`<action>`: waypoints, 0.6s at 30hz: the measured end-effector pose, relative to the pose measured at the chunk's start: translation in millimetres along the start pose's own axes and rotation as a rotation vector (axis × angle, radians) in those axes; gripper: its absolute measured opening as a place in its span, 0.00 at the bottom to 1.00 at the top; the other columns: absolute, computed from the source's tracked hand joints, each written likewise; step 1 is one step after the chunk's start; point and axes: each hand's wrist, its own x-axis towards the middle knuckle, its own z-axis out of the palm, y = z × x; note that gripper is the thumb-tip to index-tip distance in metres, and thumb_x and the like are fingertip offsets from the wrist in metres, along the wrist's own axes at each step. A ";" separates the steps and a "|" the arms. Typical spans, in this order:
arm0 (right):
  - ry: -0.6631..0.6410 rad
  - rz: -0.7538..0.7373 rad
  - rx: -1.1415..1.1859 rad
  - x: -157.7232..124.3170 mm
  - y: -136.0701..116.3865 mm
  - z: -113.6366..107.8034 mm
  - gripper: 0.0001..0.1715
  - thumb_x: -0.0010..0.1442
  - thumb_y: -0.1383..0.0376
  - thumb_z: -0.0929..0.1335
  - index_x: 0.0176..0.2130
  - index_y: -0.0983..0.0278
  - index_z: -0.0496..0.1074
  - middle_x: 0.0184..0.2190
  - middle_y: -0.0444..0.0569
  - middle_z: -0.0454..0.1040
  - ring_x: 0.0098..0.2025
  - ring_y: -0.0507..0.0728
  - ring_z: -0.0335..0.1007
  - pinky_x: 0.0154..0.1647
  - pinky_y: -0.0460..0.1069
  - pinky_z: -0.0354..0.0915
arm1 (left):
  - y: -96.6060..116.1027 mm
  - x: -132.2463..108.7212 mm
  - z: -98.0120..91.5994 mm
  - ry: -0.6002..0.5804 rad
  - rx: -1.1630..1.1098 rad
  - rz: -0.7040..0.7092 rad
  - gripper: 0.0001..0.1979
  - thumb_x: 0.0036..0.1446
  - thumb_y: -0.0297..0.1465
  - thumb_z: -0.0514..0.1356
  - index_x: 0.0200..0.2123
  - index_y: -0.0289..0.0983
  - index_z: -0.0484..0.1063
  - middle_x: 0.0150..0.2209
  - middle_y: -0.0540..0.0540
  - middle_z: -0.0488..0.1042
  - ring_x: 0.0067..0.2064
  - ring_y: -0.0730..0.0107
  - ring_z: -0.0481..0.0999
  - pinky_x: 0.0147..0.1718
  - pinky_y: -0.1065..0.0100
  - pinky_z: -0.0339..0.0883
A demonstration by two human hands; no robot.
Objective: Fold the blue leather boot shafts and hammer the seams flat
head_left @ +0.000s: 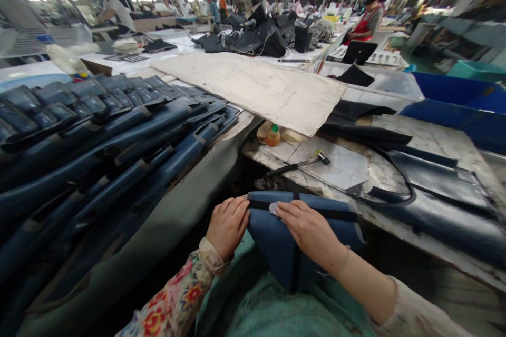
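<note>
On my lap, over a green apron (253, 310), rests a blue leather-like bag piece (272, 242) with black strips crossing it. My left hand (228, 226) is closed around the piece's left upper edge, fingers together. My right hand (306, 229) lies over the top part, its fingers pressing a small whitish scrap (273, 208) against the black strip. I cannot tell whether the scrap is cloth or something else. The piece's right end is partly behind my right forearm.
Stacked blue bag pieces (158, 131) cover the left bench. A hammer (298, 165) and a small green-capped bottle (272, 136) sit on the worktable (336, 166) ahead. Dark glossy pieces (443, 184) lie at right, before a blue bin (466, 95). Several people work farther back.
</note>
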 end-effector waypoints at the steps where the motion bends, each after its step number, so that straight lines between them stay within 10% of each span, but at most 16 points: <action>1: 0.005 0.013 -0.024 -10.8 4.6 -3.7 0.20 0.59 0.73 0.61 0.51 0.64 0.68 0.50 0.48 0.71 0.48 0.56 0.64 0.51 0.52 0.64 | -1.6 4.2 -1.6 -0.019 -0.003 0.007 0.12 0.61 0.32 0.50 0.42 0.37 0.71 0.44 0.43 0.74 0.45 0.61 0.69 0.42 0.61 0.62; 10: 0.168 0.200 -0.129 -77.2 -0.4 1.7 0.22 0.60 0.74 0.59 0.53 0.65 0.67 0.50 0.50 0.71 0.48 0.57 0.67 0.50 0.53 0.67 | -21.1 108.9 -10.5 -0.452 -0.218 -0.014 0.20 0.63 0.38 0.44 0.29 0.35 0.72 0.32 0.46 0.73 0.35 0.70 0.71 0.38 0.69 0.63; 18: 0.260 0.226 -0.102 -72.0 -14.0 11.8 0.22 0.61 0.74 0.57 0.51 0.66 0.68 0.49 0.49 0.71 0.48 0.56 0.68 0.49 0.53 0.68 | 21.9 212.2 93.0 -0.711 -0.142 -0.072 0.15 0.58 0.35 0.57 0.46 0.34 0.67 0.46 0.43 0.70 0.45 0.64 0.72 0.43 0.56 0.67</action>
